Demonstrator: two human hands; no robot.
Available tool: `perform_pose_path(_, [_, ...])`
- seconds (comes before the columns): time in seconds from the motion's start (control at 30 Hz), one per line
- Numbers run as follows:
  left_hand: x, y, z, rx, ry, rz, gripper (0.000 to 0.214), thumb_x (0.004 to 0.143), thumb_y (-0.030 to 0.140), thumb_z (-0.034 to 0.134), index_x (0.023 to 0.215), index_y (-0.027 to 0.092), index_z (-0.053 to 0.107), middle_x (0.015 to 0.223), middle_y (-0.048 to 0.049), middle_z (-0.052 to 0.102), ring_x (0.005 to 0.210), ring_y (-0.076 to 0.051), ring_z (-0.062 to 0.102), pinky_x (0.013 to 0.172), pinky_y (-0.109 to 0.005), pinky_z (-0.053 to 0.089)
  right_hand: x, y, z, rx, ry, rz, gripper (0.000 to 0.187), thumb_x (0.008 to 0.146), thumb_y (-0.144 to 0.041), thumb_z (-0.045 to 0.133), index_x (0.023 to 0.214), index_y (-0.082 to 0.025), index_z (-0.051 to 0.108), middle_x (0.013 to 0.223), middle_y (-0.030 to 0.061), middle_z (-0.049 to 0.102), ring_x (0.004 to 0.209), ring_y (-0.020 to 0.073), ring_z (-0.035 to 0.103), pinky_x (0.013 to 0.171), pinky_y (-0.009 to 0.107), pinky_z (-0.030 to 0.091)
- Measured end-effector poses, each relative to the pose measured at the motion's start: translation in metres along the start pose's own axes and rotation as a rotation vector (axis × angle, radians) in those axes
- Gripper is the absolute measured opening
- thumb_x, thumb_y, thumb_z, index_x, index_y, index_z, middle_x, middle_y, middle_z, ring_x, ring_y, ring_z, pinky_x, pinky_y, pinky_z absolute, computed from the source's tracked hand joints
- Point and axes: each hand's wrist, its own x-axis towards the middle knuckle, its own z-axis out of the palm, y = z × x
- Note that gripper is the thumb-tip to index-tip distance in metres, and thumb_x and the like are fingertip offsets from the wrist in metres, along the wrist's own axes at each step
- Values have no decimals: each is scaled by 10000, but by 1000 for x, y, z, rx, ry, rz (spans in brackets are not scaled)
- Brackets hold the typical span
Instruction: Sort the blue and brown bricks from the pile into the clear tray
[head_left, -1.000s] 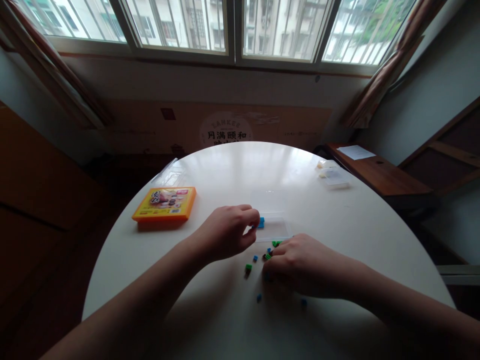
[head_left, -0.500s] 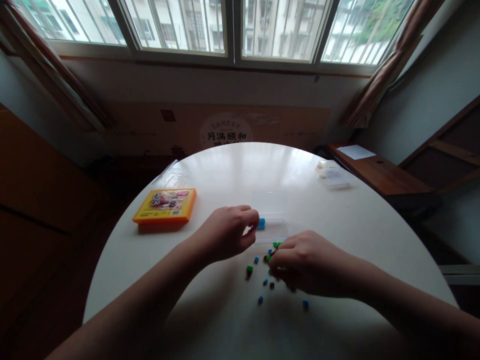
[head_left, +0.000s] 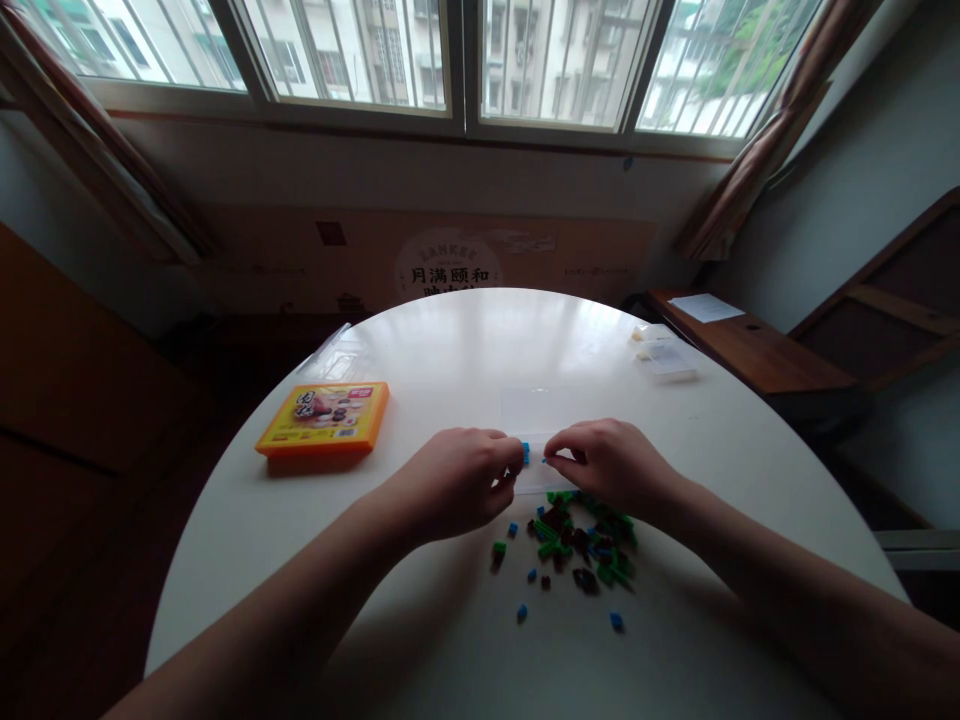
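My left hand [head_left: 457, 482] is curled and pinches a small blue block piece [head_left: 526, 452] at its fingertips, above a clear plastic box [head_left: 534, 410]. My right hand [head_left: 607, 462] has its fingers pinched together right beside the blue piece; whether it holds anything is hidden. Below both hands lies a heap of small green, dark and blue blocks [head_left: 581, 540] on the round white table [head_left: 450, 350]. A few loose blocks lie apart, such as a green one [head_left: 498, 549] and a blue one [head_left: 616, 621].
An orange flat box [head_left: 324, 416] lies at the table's left. Clear plastic packaging [head_left: 337, 352] sits behind it. Small clear containers [head_left: 664, 355] stand at the far right rim. A wooden desk with paper [head_left: 742, 340] is beyond the table, under the windows.
My right hand has lifted off the block heap and moved up to the blue piece at my left hand, uncovering the heap. My left hand stayed about where it was.
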Motion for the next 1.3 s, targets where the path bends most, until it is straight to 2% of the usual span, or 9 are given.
perform_pose_path(0.13, [0,0,0,14,-11,-1,87,801,155,552,832,195,623,789,-4,660,600,-127,540,547,-245,355,4,0,0,-57,-37,2,171,837,-252,600,881,-290,761,814,-22,745,693,157,643,632,271,410])
perform_pose_path(0.3, [-1,-3,-1,-1,-9,-26,97,795,153,557,847,199,625,822,-5,672,629,-128,564,576,-236,389,1,-1,-2,-60,48,-54,234,830,-184,571,931,-279,760,889,-13,754,736,153,662,643,259,425])
perform_pose_path(0.53, [-1,-1,-2,17,-3,-39,72,798,168,571,836,194,627,804,-3,668,607,-127,552,558,-237,380,-1,-6,-5,-110,-14,-64,210,774,-160,578,797,-266,758,764,-24,709,669,137,594,584,253,365])
perform_pose_path(0.8, [-1,-2,-4,4,-30,-26,83,805,157,565,849,192,626,813,-2,666,621,-125,559,561,-230,387,-1,-2,-3,-102,-1,-18,272,821,-176,562,938,-302,772,803,-22,705,688,134,592,610,259,375])
perform_pose_path(0.97, [-1,-2,-5,-12,-42,-19,94,809,146,562,857,188,631,829,-11,667,647,-129,569,576,-231,399,-5,-2,-5,-62,27,-34,269,821,-150,559,926,-272,775,817,-10,700,662,115,576,599,238,384])
perform_pose_path(1.3, [-1,-4,-2,-13,-33,-23,93,814,163,566,869,194,634,829,-10,659,653,-129,573,581,-238,402,0,-2,-1,-82,-6,-57,294,826,-162,573,978,-319,771,788,-7,665,625,104,535,572,235,336])
